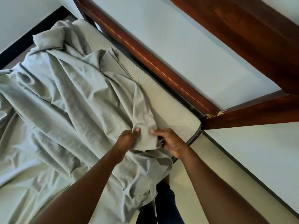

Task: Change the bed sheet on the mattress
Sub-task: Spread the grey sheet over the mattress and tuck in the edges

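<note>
Two hands grip one bunched fold of the grey-green bed sheet (72, 94) at the near right corner of the mattress (161, 94). The left hand (127, 138) grasps the fold from the left, thumb on top and fingers curled into the cloth. The right hand (169, 143) pinches the same fold from the right, its thumb pressed on the fabric and its fingers tucked under the edge. The two thumbs lie close together with only a narrow strip of sheet between them.

The sheet is loose and heavily creased. It lies heaped over most of the mattress, rising to a crumpled peak at the far left, and its near edge hangs over the near side of the bed. A strip of bare mattress, pale with a dotted texture, shows along the right side from the far end down to the near right corner.

Just beside that strip runs the dark red-brown rail of the wooden bed frame (153, 62). It meets another beam (250, 113) at a joint where the wood is chipped (215, 114). Beyond the frame is a pale wall (202, 54). Below the hands, dark trousers (165, 199) show against a cream floor (210, 183), edged by a dark baseboard (252, 173).
</note>
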The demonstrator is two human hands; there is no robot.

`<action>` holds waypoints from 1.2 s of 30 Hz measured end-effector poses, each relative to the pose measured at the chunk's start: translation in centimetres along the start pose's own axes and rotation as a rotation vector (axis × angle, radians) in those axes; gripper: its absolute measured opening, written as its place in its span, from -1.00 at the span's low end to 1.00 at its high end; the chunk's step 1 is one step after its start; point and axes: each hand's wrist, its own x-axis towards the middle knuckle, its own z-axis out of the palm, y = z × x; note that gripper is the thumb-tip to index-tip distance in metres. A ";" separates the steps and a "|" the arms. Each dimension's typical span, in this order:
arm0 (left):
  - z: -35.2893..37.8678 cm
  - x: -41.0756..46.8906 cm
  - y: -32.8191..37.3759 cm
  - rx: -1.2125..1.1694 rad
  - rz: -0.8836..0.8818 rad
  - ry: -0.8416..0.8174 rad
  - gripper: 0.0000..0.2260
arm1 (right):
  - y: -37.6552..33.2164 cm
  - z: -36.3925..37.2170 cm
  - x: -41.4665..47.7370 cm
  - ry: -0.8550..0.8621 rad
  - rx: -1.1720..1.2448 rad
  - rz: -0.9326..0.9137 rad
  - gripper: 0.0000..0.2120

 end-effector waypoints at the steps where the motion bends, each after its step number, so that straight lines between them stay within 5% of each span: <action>1: -0.2 -0.3 -0.2 0.036 -0.004 0.021 -0.56 | 0.5 0.1 -0.3 0.027 -0.065 0.004 -0.69; 4: -0.3 -0.9 -0.5 0.286 0.002 0.027 -0.53 | 1.3 -0.8 -1.7 0.147 -0.203 0.004 -0.72; 6: 0.2 -1.9 0.4 0.435 0.034 -0.027 -0.50 | 0.2 -1.8 -3.0 0.185 -0.213 -0.048 -0.52; 10: 1.9 -3.3 5.6 0.009 0.141 -0.153 -0.54 | -4.9 -3.3 -6.2 0.361 0.166 -0.387 -0.76; 13: 2.3 -1.8 7.9 -0.169 0.241 -0.215 -0.52 | -6.2 -4.0 -6.6 0.532 0.376 -0.566 -0.72; 15: 2.2 -0.7 7.2 -0.069 0.244 -0.090 -0.49 | -4.2 -3.9 -5.1 0.642 0.279 -0.455 -0.72; 20: 2.8 -0.4 1.3 0.466 0.168 0.080 -0.87 | 2.6 -3.0 -1.6 0.787 -0.182 -0.111 -0.50; 23: 3.2 -0.8 -2.8 0.747 0.213 0.006 -0.93 | 4.3 -1.9 -0.4 0.759 -0.173 -0.073 -0.42; 28: 3.8 -0.9 -5.9 1.056 0.296 -0.175 -0.45 | 5.8 -3.3 1.1 0.714 -0.599 -0.047 -0.80; 34: 5.7 -1.4 -5.3 1.215 0.354 -0.277 -0.94 | 9.5 -5.5 -2.9 0.916 -0.384 -0.047 -0.82; 36: 5.6 -1.4 -4.2 1.238 0.363 -0.394 -0.94 | 10.1 -5.7 -3.5 0.913 -0.395 -0.081 -0.91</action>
